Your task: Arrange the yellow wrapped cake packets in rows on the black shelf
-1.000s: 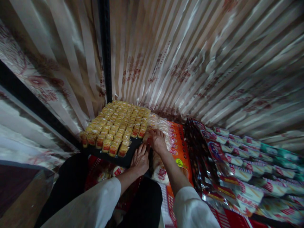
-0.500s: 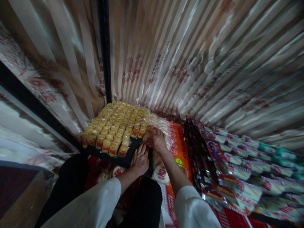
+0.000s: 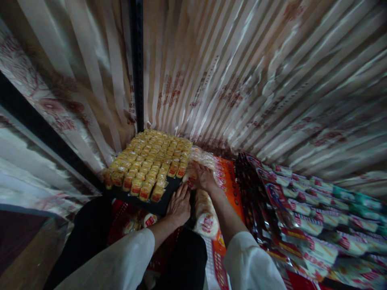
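Note:
My left hand (image 3: 179,205) lies flat with fingers stretched forward on the dark tray (image 3: 151,204), at its right side. Its fingertips reach the near end of a clear-wrapped pack of pale round pastries (image 3: 190,172). Over that pack rests my right hand (image 3: 204,177), fingers extended across the wrapper; their tips are dim and partly hidden. Below my right wrist lies another long clear pack of pale round pastries (image 3: 205,213), with a red label on its end. To the left, rows of small yellow wrapped cakes (image 3: 148,161) stand on the tray.
An orange printed sheet (image 3: 231,181) lies right of the pale packs. Farther right are dark glossy packets (image 3: 250,197) and rows of white-and-red bags (image 3: 305,217). Pleated printed curtains (image 3: 196,80) hang close behind, with a dark upright post (image 3: 138,64) at the corner.
My right hand has flattened out over the wrapped pack, its fingers less bent than before. The left hand stays in place. The view has shifted slightly.

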### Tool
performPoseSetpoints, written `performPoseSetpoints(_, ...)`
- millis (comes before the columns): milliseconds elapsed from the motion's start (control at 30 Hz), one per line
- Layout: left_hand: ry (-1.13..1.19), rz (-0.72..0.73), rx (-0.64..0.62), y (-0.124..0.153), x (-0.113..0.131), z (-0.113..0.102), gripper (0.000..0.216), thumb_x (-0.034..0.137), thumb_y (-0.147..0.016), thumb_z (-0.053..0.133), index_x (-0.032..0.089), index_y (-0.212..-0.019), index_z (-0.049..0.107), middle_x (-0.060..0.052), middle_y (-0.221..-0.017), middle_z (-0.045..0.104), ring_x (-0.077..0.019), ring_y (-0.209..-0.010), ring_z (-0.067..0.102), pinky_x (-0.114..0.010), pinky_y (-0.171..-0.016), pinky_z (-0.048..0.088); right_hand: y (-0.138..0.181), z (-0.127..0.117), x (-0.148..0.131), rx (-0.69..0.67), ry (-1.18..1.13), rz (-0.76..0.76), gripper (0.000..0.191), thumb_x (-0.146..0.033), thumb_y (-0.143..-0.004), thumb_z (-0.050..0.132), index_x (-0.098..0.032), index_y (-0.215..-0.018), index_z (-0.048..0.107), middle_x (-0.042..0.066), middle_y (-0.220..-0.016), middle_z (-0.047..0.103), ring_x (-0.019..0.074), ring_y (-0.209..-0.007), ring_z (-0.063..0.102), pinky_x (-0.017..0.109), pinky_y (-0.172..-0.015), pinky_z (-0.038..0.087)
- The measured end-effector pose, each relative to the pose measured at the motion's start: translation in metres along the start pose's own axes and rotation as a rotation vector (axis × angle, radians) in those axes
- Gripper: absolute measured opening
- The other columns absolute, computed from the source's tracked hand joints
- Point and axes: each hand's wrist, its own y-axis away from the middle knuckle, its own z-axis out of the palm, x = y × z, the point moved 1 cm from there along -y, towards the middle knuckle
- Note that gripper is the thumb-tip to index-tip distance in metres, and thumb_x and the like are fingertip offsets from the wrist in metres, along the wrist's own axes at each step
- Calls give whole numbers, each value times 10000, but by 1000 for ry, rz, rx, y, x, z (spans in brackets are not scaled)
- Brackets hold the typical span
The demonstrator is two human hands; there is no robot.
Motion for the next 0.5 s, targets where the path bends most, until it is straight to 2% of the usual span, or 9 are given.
performPoseSetpoints(233, -12, 9, -19, -1, -1, 0, 577, 181, -805, 341, 139, -1380, 338, -8, -1533, 132, -192, -1391, 140, -406, -1118, 230, -1, -5, 4, -15, 43, -1, 776, -413, -748, 598, -155, -1408, 281, 170, -1338, 420, 315, -1173, 393, 407, -940, 297)
performPoseSetpoints(500, -23, 3, -29, 0, -1, 0, 575, 170, -810, 334, 141, -1384, 337, -8, -1535, 120, -189, -1392, 136, -406, -1119, 230, -6, -3, 9, -23, 5, 11, 766, -462, -681, 663, -230, -1354, 379, 146, -1261, 453, 300, -1158, 391, 394, -913, 305)
